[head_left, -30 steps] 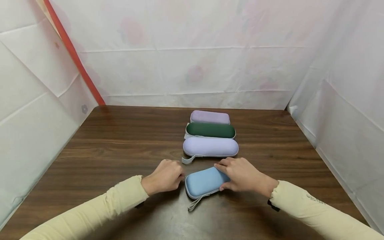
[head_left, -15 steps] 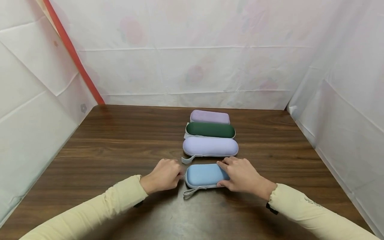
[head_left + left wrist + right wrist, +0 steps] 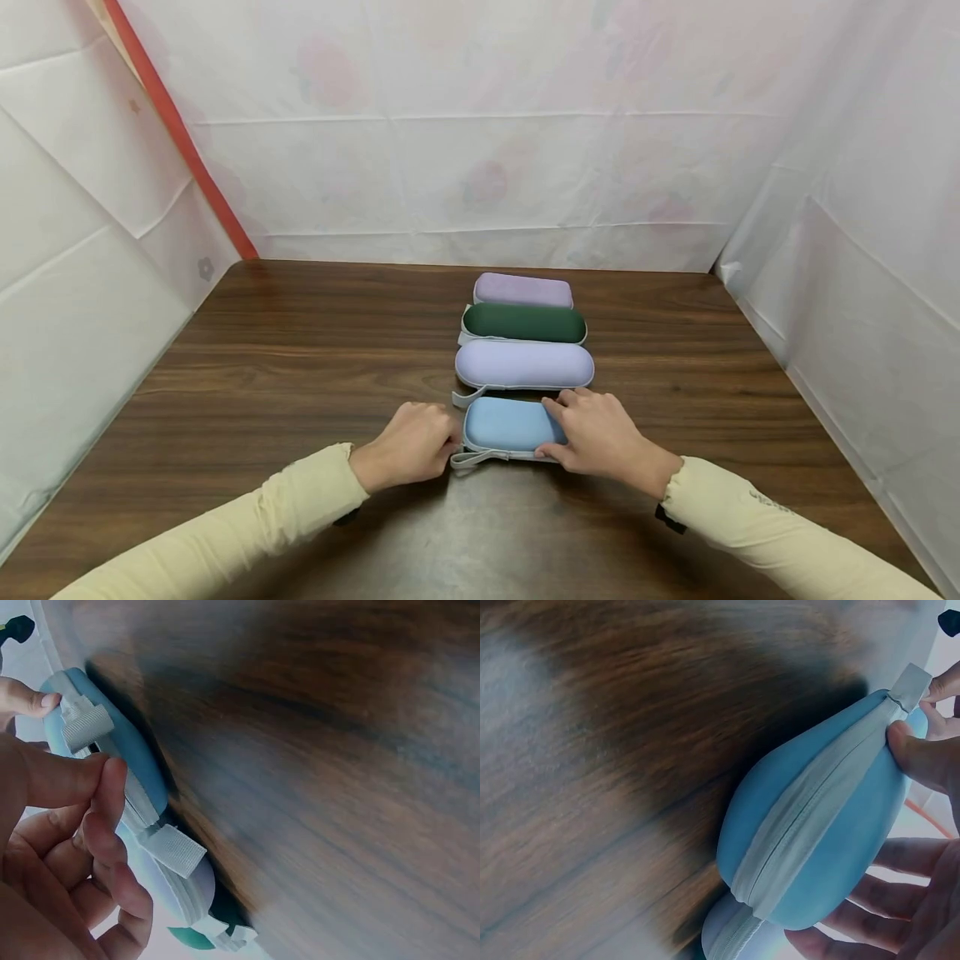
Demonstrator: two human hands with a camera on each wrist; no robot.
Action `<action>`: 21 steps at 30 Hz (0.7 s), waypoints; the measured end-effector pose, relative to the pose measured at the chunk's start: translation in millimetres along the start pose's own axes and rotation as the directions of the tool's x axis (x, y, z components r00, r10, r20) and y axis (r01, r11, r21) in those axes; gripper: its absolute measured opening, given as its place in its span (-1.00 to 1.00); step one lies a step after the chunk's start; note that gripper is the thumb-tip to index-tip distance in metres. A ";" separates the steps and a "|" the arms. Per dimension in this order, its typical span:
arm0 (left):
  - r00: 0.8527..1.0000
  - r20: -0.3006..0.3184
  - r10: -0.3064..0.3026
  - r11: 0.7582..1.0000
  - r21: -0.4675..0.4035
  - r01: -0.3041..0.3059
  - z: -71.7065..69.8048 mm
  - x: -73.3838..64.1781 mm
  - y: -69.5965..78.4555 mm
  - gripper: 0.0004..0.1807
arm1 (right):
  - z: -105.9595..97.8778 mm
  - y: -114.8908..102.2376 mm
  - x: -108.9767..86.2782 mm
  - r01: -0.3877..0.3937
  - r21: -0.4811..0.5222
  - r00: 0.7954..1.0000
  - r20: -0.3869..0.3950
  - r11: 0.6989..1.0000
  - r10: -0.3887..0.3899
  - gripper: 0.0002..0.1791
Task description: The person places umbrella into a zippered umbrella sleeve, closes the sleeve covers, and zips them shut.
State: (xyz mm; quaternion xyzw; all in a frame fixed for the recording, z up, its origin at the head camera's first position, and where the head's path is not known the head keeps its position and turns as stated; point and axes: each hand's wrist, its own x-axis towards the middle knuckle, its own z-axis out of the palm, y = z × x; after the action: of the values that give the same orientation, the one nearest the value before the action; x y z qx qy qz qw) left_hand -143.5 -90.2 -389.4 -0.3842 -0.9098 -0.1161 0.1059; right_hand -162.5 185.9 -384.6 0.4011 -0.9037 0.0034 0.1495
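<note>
A light blue zippered hard case [image 3: 510, 425], like a glasses case, lies on the table nearest the person. My right hand [image 3: 600, 437] grips its right end, thumb on the near side and fingers across the top and far side. At the left end, my left hand [image 3: 416, 442] pinches the zipper pull with thumb and forefinger; the fingers mostly cover the pull in the left wrist view. A grey wrist strap [image 3: 88, 727] hangs off the case close to those fingertips. The zipper [image 3: 802, 817] looks closed along the right end in the right wrist view.
Just beyond the blue case lies a lavender case [image 3: 525, 365] with a grey strap. Behind it come a dark green case [image 3: 523, 322] and a purple case [image 3: 522, 290], in a row. White patterned sheets [image 3: 480, 167] enclose the dark wooden table [image 3: 315, 350] at back and sides.
The blue case has turned from a slant to lie nearly parallel with the others and has slid away from the person, close up to the lavender case. The left hand stays at its left end.
</note>
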 end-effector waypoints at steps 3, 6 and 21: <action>1.000 0.003 0.007 1.000 0.000 -0.007 0.9 -0.1 4.0 -0.55 | -0.1 -0.6 -0.3 -0.001 -0.001 1.000 0.007 1.000 0.001 -0.30; 1.000 -0.004 0.016 1.000 0.004 -0.016 2.6 1.4 9.9 -0.57 | -0.3 -0.6 0.0 0.000 -0.009 1.000 0.006 1.000 0.000 -0.30; 0.998 0.041 -0.051 0.999 0.019 0.050 6.2 3.1 22.6 -0.53 | -2.1 4.1 -3.1 0.052 0.001 0.999 -0.001 0.999 -0.052 -0.24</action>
State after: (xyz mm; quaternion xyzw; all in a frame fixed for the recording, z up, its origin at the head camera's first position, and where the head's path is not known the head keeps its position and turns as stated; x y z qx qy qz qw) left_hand -129.9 -71.0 -391.5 -0.3623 -0.9222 -0.1029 0.0874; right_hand -163.0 191.2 -382.9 0.4246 -0.8930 0.0002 0.1495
